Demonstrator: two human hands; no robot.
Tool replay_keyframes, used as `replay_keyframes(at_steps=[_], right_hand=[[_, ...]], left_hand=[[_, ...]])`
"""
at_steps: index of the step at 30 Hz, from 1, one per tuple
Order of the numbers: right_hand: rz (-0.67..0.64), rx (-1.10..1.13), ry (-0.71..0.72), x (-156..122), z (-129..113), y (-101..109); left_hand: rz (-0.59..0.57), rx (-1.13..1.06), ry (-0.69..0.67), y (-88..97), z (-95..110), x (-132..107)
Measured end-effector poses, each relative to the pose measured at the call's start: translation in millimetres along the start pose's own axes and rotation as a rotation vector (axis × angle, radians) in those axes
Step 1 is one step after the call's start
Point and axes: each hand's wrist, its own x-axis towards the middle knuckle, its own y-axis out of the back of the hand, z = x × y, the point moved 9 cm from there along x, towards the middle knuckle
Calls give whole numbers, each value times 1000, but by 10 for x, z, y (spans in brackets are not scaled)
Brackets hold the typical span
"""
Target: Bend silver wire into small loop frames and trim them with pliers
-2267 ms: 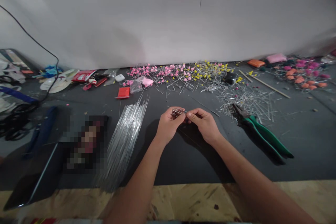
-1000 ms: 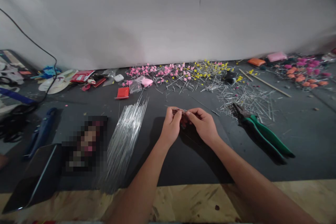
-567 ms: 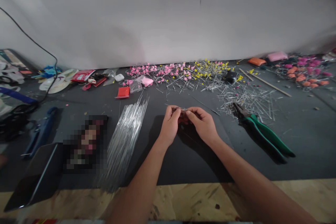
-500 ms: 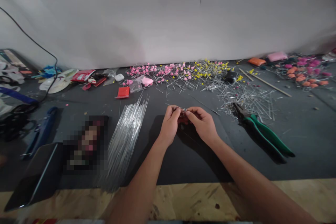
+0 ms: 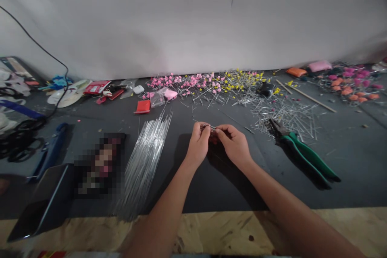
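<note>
My left hand [image 5: 198, 145] and my right hand [image 5: 234, 145] meet over the dark mat [image 5: 211, 177], fingertips pinched together. Between them they hold a small bunch of thin metal wires [image 5: 208, 127], with something small and reddish under the fingers. A fan of long silver wires [image 5: 145, 157] lies just left of my left hand. Green-handled pliers [image 5: 302, 153] lie to the right of my right hand.
Short cut wires [image 5: 287, 115] and pink and yellow beaded pins [image 5: 211, 82] are strewn along the back. Orange and pink pieces [image 5: 347, 84] sit far right. A red packet [image 5: 142, 106], blue tool [image 5: 50, 151], black cable [image 5: 45, 54] and dark tablet [image 5: 42, 203] lie left.
Both hands stayed at the same spot; the fingers shifted slightly on the wire bunch, drawing a little closer together. Nothing else on the table moved.
</note>
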Motion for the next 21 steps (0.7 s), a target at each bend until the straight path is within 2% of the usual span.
replay_keyframes(at_steps=[12,21], right_hand=[[31,-155,38,-3,-23,-3],[-16,-149,15,24,-12,-14]], left_hand=[[35,153,-39,35,49,-16],[38,194,-56,36,77,-29]])
